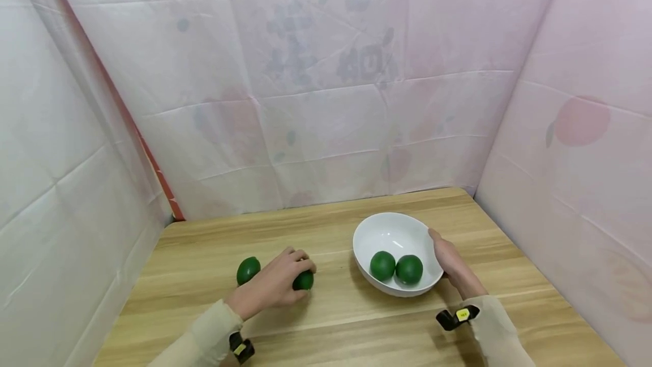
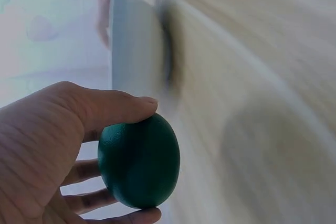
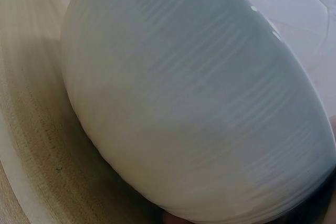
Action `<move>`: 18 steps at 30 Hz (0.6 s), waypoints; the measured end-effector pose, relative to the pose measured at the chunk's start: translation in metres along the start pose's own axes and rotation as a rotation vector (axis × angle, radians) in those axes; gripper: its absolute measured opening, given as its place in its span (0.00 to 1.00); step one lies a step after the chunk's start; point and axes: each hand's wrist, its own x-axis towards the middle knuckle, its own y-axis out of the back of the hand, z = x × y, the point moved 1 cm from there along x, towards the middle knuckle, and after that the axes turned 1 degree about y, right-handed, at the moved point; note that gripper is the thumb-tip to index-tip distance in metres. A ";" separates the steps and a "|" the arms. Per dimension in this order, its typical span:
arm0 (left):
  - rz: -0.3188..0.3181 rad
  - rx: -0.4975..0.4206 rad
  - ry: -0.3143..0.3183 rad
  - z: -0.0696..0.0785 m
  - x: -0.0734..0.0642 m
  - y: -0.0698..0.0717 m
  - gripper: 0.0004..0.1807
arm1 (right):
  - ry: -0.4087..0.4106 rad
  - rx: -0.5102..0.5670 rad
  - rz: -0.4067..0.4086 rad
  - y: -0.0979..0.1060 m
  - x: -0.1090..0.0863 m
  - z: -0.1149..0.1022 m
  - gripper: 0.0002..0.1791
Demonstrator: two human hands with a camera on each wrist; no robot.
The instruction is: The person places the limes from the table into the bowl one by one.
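Observation:
My left hand [image 1: 275, 282] grips a green lime [image 1: 303, 280] between thumb and fingers; in the left wrist view this lime [image 2: 140, 162] appears just off the table. Another lime [image 1: 248, 270] lies on the table to the left, partly behind that hand. To the right stands a white bowl [image 1: 374, 231] with two limes [image 1: 395, 268] side by side inside it. My right hand [image 1: 452, 259] holds the bowl at its right side, thumb at the rim. The bowl's outer wall [image 3: 194, 98] fills most of the right wrist view, hiding most of the right hand.
The wooden table [image 1: 326, 321] runs back to a printed cloth wall [image 1: 316, 129]. Cloth also hangs at the left and right sides. A small black device [image 1: 241, 348] is strapped at the left wrist, and another [image 1: 457, 317] at the right.

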 end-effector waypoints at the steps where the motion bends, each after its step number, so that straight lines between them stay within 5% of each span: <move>1: 0.019 0.007 -0.014 0.003 0.006 0.002 0.19 | 0.001 0.004 -0.001 0.000 0.000 0.000 0.50; 18: 0.154 -0.066 -0.047 0.031 0.090 0.016 0.20 | 0.002 0.011 -0.010 0.001 0.000 -0.001 0.49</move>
